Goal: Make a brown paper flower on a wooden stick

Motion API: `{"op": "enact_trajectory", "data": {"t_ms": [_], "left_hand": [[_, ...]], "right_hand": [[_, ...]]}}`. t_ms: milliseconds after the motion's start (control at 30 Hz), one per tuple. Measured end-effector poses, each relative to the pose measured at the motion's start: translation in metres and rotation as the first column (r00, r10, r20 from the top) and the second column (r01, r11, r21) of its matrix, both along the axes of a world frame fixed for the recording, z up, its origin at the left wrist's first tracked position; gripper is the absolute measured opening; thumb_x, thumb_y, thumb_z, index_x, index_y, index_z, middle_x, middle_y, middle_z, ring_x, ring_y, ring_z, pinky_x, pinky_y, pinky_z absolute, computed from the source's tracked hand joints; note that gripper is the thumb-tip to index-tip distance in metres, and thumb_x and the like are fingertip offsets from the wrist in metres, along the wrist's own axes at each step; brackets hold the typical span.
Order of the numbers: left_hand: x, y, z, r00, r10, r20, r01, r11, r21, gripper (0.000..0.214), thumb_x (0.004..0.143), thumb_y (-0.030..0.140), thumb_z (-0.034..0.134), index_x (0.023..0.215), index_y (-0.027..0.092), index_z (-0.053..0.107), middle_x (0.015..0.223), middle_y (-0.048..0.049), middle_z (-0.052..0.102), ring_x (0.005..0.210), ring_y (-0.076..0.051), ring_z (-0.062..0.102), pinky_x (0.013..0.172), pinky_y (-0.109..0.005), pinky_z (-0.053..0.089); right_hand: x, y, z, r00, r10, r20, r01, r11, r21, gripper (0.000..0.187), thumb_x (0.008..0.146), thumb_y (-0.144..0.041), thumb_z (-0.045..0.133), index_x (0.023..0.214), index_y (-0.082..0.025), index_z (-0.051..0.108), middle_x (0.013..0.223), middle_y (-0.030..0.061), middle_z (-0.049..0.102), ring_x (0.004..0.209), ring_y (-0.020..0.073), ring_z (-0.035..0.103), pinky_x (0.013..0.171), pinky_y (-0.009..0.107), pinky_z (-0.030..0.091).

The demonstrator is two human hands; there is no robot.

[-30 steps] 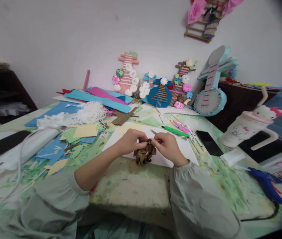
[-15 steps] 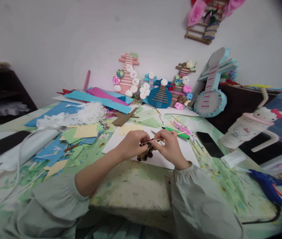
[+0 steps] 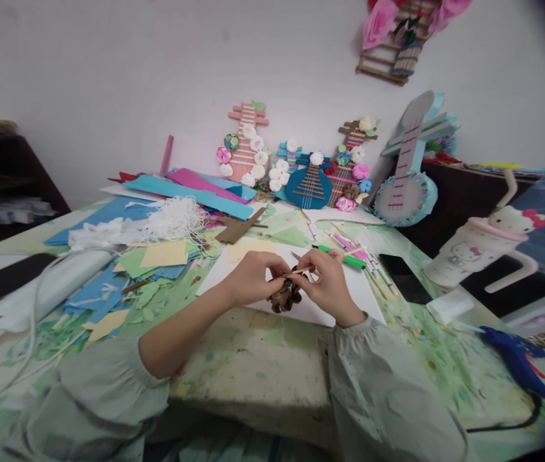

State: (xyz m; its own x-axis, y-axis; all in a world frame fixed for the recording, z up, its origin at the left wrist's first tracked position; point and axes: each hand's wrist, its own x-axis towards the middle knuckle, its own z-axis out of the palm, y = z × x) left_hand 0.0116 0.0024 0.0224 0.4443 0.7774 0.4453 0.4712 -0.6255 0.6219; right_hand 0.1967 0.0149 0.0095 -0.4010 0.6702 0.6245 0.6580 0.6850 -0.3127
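My left hand [image 3: 251,277] and my right hand [image 3: 326,283] meet over a white sheet [image 3: 349,290] on the paint-stained table. Between them hangs a brown paper flower [image 3: 285,298], pinched at its top by the fingers of both hands. My right hand also grips a thin wooden stick [image 3: 309,268] that points left toward the flower's top. Both hands are closed; grey sleeves cover my forearms.
A green pen [image 3: 339,256] and several pink tools lie behind my right hand. Coloured paper scraps [image 3: 156,256] and white string [image 3: 176,218] lie at the left. Paper lutes [image 3: 309,181] lean on the wall. A black phone [image 3: 404,276], a cartoon-cat cup [image 3: 474,247] and a blue glue gun [image 3: 517,362] are at the right.
The stick has come into my right hand's grip across the flower's top. The brown flower was lifted slightly and turned between my fingers; both hands stayed in nearly the same place.
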Motion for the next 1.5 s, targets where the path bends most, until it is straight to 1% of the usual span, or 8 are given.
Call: {"op": "enact_trajectory", "data": {"t_ms": [167, 300, 433, 533, 667, 1100, 1300, 1500], "left_hand": [[-0.006, 0.006, -0.002, 0.999, -0.052, 0.002, 0.052, 0.997, -0.064, 0.016, 0.073, 0.015, 0.058, 0.084, 0.015, 0.07, 0.073, -0.0018, 0.069, 0.067, -0.011, 0.059, 0.062, -0.021, 0.042], [-0.005, 0.005, -0.003, 1.0, -0.004, -0.028, 0.004, 1.0, 0.016, 0.009, 0.072, 0.014, 0.058, 0.076, 0.014, 0.067, 0.067, -0.0005, 0.065, 0.063, -0.01, 0.055, 0.061, -0.021, 0.04], [-0.001, 0.002, -0.003, 0.998, 0.051, -0.049, -0.044, 0.991, 0.125, 0.007, 0.071, 0.01, 0.056, 0.067, 0.015, 0.061, 0.065, -0.0003, 0.059, 0.063, -0.011, 0.052, 0.061, -0.022, 0.038], [0.002, 0.0, -0.003, 0.997, 0.064, -0.049, -0.057, 0.988, 0.141, 0.01, 0.069, 0.007, 0.055, 0.07, 0.015, 0.06, 0.066, -0.0003, 0.057, 0.063, -0.011, 0.052, 0.06, -0.022, 0.039], [0.005, -0.001, -0.004, 0.994, 0.091, -0.058, -0.078, 0.978, 0.194, 0.014, 0.066, 0.004, 0.053, 0.071, 0.016, 0.059, 0.068, -0.0003, 0.056, 0.067, -0.013, 0.053, 0.062, -0.024, 0.039], [0.007, -0.004, -0.003, 0.993, 0.11, -0.032, -0.103, 0.979, 0.179, 0.014, 0.069, 0.004, 0.053, 0.077, 0.016, 0.055, 0.073, -0.0019, 0.058, 0.07, -0.013, 0.053, 0.064, -0.024, 0.042], [0.006, -0.003, -0.004, 0.996, 0.074, -0.04, -0.063, 0.97, 0.233, 0.016, 0.068, 0.004, 0.05, 0.078, 0.017, 0.052, 0.075, -0.0017, 0.055, 0.07, -0.013, 0.051, 0.064, -0.025, 0.042], [0.005, -0.004, -0.004, 0.999, 0.043, -0.004, -0.041, 0.976, 0.213, 0.017, 0.068, 0.004, 0.05, 0.079, 0.017, 0.053, 0.073, -0.0009, 0.056, 0.069, -0.013, 0.052, 0.065, -0.024, 0.041]], "right_hand": [[0.003, 0.0, 0.001, 0.999, 0.038, 0.023, -0.039, 0.998, 0.042, 0.02, 0.082, -0.036, 0.058, 0.075, -0.019, 0.05, 0.075, 0.0008, 0.059, 0.075, 0.0166, 0.052, 0.077, 0.034, 0.025], [0.005, 0.001, 0.001, 0.995, 0.074, 0.064, -0.075, 0.997, 0.022, 0.011, 0.084, -0.029, 0.053, 0.083, -0.019, 0.05, 0.08, 0.0011, 0.059, 0.076, 0.0156, 0.052, 0.079, 0.033, 0.025], [0.005, 0.004, -0.001, 0.995, 0.009, 0.097, -0.008, 1.0, -0.009, 0.02, 0.085, -0.038, 0.054, 0.079, -0.018, 0.05, 0.076, -0.0002, 0.058, 0.072, 0.0146, 0.051, 0.076, 0.032, 0.024], [0.004, 0.005, -0.004, 0.995, -0.026, 0.097, 0.025, 1.0, 0.011, 0.03, 0.082, -0.046, 0.056, 0.073, -0.018, 0.047, 0.071, -0.0009, 0.056, 0.07, 0.0145, 0.049, 0.072, 0.032, 0.023], [0.003, 0.005, -0.005, 0.998, -0.042, 0.042, 0.04, 0.998, 0.046, 0.032, 0.08, -0.047, 0.058, 0.071, -0.018, 0.046, 0.067, -0.0021, 0.054, 0.067, 0.0137, 0.048, 0.072, 0.032, 0.023], [0.003, 0.002, -0.003, 0.997, -0.049, -0.058, 0.056, 0.99, 0.126, 0.035, 0.076, -0.051, 0.062, 0.071, -0.02, 0.047, 0.069, -0.0007, 0.054, 0.071, 0.0166, 0.05, 0.079, 0.036, 0.027], [0.004, 0.002, -0.003, 0.997, -0.03, -0.069, 0.039, 0.991, 0.131, 0.033, 0.077, -0.048, 0.063, 0.07, -0.02, 0.047, 0.069, -0.0009, 0.054, 0.071, 0.0159, 0.049, 0.078, 0.035, 0.027], [0.004, 0.001, -0.001, 0.997, -0.032, -0.074, 0.042, 0.99, 0.137, 0.034, 0.076, -0.049, 0.063, 0.07, -0.02, 0.046, 0.069, -0.0004, 0.054, 0.071, 0.0168, 0.049, 0.078, 0.036, 0.027]]}}
